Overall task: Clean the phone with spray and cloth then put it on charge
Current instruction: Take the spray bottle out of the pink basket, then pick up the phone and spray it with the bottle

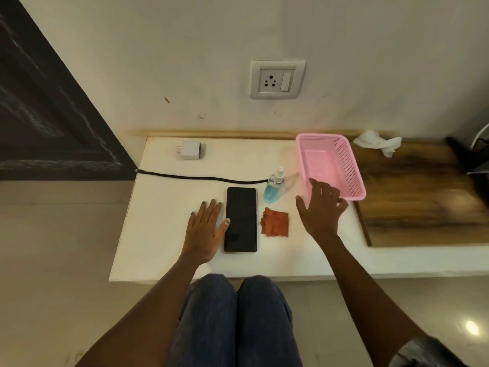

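Your left hand (205,229) lies flat, fingers straight, thumb touching the black phone (240,219) at frame centre on the white table (158,221). Your right hand (321,207) hovers spread & relaxed, holding nothing, by the pink basket (344,160). Spray bottle (274,185) just above-right of phone — orange cloth (275,222) beside it. Charger (190,150) & cable (201,177) sit upper left.

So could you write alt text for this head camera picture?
A person's left hand rests flat beside a black phone on a white table, thumb touching it; the open right hand hovers near a pink basket, with a spray bottle and orange cloth between.
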`<move>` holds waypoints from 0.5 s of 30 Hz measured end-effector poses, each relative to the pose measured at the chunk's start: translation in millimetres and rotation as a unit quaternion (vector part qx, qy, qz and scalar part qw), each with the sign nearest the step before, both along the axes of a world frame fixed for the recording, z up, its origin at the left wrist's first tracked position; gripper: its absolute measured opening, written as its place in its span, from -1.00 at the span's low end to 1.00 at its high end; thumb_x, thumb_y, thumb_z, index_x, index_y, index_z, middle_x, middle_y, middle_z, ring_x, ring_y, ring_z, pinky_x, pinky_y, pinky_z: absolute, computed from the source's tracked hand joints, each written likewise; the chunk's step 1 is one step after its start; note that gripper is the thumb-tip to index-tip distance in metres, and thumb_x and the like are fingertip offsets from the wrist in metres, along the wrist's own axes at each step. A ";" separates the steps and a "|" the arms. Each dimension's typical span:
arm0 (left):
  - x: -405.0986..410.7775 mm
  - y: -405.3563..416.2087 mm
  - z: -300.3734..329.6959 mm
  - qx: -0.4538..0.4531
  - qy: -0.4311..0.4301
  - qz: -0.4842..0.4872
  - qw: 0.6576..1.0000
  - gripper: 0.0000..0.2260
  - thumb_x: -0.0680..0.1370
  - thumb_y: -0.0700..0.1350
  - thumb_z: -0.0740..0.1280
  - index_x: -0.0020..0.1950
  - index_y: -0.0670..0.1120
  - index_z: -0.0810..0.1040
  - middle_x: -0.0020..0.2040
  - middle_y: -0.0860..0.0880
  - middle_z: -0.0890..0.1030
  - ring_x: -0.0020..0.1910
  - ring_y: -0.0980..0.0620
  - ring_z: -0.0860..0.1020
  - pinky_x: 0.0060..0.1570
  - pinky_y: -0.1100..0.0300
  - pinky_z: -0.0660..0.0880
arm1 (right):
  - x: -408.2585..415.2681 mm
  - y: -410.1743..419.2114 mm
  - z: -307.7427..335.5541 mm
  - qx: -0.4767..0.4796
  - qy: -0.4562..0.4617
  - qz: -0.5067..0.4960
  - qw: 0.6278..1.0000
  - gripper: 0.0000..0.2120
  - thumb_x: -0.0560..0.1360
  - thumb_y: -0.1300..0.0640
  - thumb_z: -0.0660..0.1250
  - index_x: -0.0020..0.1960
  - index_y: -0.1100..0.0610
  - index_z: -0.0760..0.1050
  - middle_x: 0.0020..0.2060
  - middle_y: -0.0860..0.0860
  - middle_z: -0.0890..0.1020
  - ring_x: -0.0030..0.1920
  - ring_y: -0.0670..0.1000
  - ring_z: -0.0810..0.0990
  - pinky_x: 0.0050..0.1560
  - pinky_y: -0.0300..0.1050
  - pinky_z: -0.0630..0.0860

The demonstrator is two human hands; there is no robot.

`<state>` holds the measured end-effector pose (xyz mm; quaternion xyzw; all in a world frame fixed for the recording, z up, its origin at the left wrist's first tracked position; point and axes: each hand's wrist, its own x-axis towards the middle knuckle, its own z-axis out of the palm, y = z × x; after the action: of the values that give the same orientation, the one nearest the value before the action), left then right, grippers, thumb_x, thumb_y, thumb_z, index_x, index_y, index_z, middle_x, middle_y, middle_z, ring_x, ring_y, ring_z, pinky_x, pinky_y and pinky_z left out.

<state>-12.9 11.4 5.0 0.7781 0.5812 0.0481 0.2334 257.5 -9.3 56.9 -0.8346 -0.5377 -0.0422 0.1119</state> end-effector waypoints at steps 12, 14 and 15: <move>33.9 -27.5 52.5 -0.189 -0.221 0.241 0.926 -0.66 0.64 -0.09 0.15 0.36 -0.20 0.44 0.35 -0.16 0.47 0.33 -0.16 0.41 0.34 0.00 0.33 | -121.5 -39.8 -2.8 -0.082 0.485 -0.070 0.868 -0.69 0.54 0.16 0.27 0.23 0.28 0.43 0.13 0.17 0.56 0.13 0.16 0.54 0.13 -0.03 0.45; 36.2 -33.4 63.7 -0.280 -0.319 0.307 0.852 -0.64 0.65 -0.10 0.14 0.42 -0.17 0.35 0.41 -0.15 0.39 0.34 -0.15 0.39 0.33 0.00 0.37 | -127.0 -37.7 -4.0 -0.105 0.506 -0.120 0.848 -0.69 0.54 0.20 0.25 0.24 0.29 0.44 0.13 0.18 0.57 0.12 0.15 0.54 0.08 -0.08 0.45; 36.6 -36.1 69.4 -0.315 -0.351 0.335 0.816 -0.63 0.65 -0.08 0.14 0.44 -0.15 0.32 0.41 -0.14 0.37 0.33 -0.14 0.38 0.30 -0.01 0.42 | -126.7 -37.0 -3.8 -0.113 0.515 -0.145 0.837 -0.73 0.55 0.22 0.23 0.21 0.30 0.46 0.08 0.18 0.58 0.05 0.15 0.55 0.00 -0.10 0.44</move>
<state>23.6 -24.6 74.4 0.3493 0.6681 0.2070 0.6235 130.8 -46.3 53.1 -0.8113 -0.2761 0.4389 0.2701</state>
